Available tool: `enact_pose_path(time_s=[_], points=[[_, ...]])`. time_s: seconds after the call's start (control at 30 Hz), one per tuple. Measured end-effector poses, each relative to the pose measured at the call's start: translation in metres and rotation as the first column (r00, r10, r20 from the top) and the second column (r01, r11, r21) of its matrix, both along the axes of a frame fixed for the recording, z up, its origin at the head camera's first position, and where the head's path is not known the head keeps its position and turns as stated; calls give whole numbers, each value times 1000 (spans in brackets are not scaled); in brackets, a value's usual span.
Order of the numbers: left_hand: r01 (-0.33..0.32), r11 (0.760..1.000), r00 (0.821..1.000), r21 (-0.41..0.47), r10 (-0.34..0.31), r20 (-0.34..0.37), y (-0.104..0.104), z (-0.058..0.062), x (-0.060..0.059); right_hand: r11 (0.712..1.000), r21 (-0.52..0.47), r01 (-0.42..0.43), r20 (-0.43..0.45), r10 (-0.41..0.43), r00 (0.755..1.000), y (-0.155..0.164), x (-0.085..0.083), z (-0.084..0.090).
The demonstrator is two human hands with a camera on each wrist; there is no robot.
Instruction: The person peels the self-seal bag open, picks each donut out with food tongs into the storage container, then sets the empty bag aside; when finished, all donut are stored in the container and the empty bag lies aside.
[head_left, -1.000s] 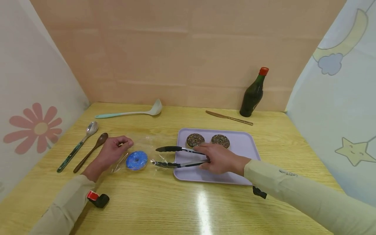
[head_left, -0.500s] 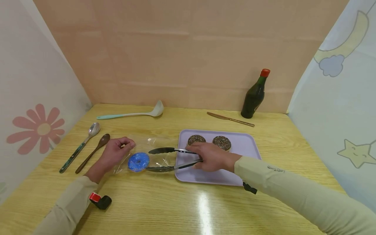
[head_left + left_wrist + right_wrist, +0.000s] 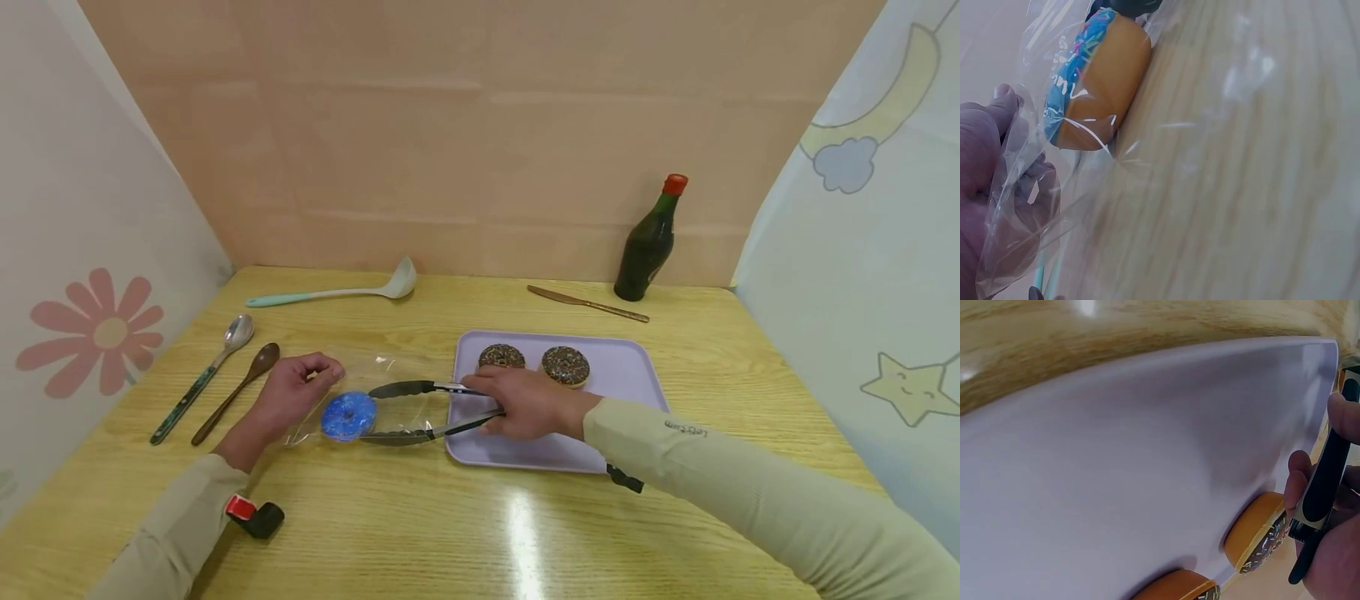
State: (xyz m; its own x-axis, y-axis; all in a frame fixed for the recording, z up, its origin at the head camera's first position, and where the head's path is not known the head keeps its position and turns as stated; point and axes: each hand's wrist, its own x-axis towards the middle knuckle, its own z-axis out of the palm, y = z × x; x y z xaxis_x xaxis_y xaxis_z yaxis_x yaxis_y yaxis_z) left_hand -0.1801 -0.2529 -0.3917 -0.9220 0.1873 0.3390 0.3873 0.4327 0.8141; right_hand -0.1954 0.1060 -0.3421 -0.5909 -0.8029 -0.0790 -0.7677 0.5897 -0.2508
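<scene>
Glossy wood-grain table (image 3: pixel 420 533) bears crinkly clear bag (image 3: pixel 375 392).

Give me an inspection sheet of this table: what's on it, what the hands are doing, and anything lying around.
Surface: yellow wooden table, glossy.
Job's things: blue-iced doughnut inside a clear plastic bag; black-tipped metal tongs reach into the bag, their tips at the doughnut; two chocolate doughnuts on the lilac plastic tray.
Clutter: mint-handled ladle, silver spoon, brown wooden spoon, brass knife, dark bottle with a red cap.
Grips: left hand pinches the bag; right hand holds the tongs.
Cables: nothing seen.
Surroundings: beige back wall, patterned cloth at both sides.
</scene>
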Motion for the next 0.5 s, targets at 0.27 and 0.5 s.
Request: enact_pose_path(time_s=[0.27,0.5], points=[[-8,1000,1000,-6,9,22,0,1,2,1000,-8,8,-2,-8,1000,-1,5,-1],[-4,1000,1000,-4,4,20,-1,2,2,999,-49,11,-14,-12,1000,5,9,-4]])
